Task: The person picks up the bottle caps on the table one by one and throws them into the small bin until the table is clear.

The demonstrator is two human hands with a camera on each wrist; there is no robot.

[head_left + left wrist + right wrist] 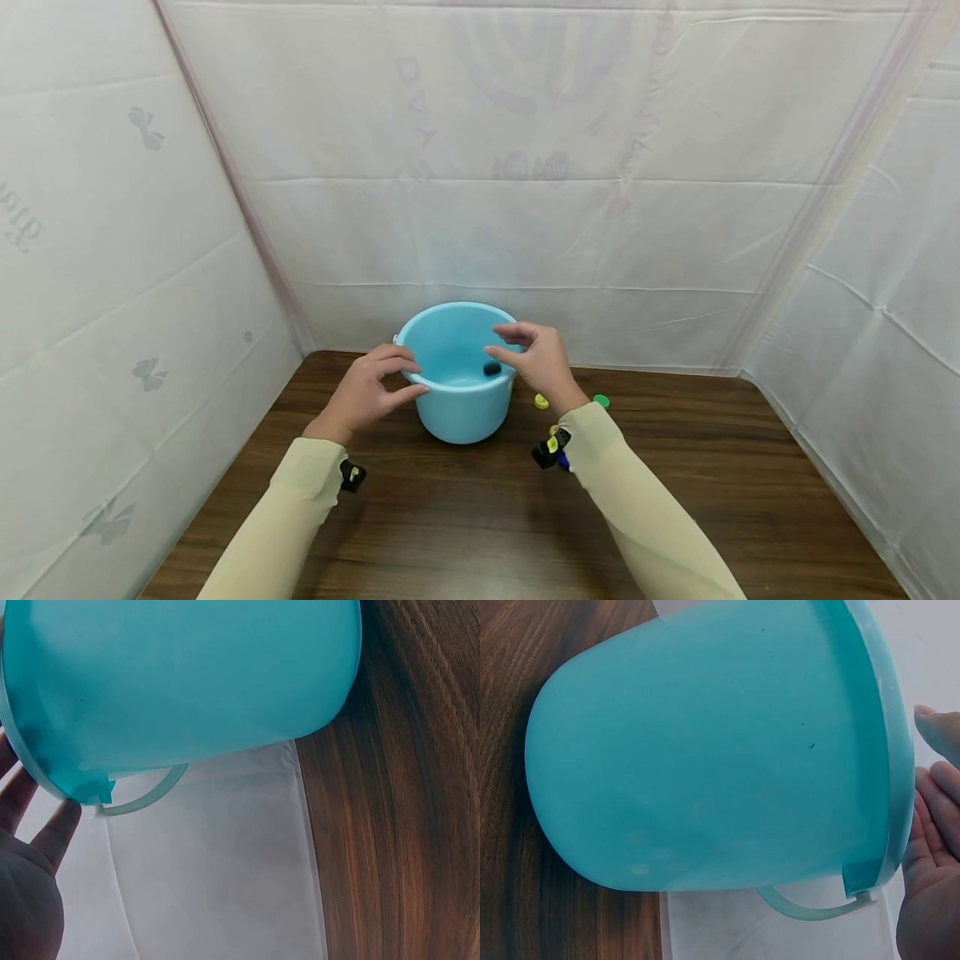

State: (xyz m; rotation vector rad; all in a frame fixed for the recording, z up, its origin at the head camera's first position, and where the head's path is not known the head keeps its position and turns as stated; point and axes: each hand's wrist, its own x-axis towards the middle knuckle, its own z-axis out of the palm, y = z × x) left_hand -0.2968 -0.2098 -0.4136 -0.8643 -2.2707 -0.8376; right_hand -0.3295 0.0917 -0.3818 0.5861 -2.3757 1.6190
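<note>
A light-blue plastic bucket [463, 412] stands upright on the wooden table. My left hand [369, 390] holds its left rim, fingers over the edge and thumb on the front of the rim; in the left wrist view the fingers meet the rim beside the handle joint. Above the right part of the opening is my right hand [542, 360], its thumb and fingers apart and nothing between them. Just below those fingertips a small dark rounded object [492, 367] shows within the bucket's opening; whether it touches the bottom I cannot tell.
Right of the bucket lie a small yellow piece [542, 402] and a green round piece [602, 401]. A blue piece [565, 460] is partly hidden by the right wrist camera [551, 450]. Pale cloth walls [480, 233] enclose the table's back and sides.
</note>
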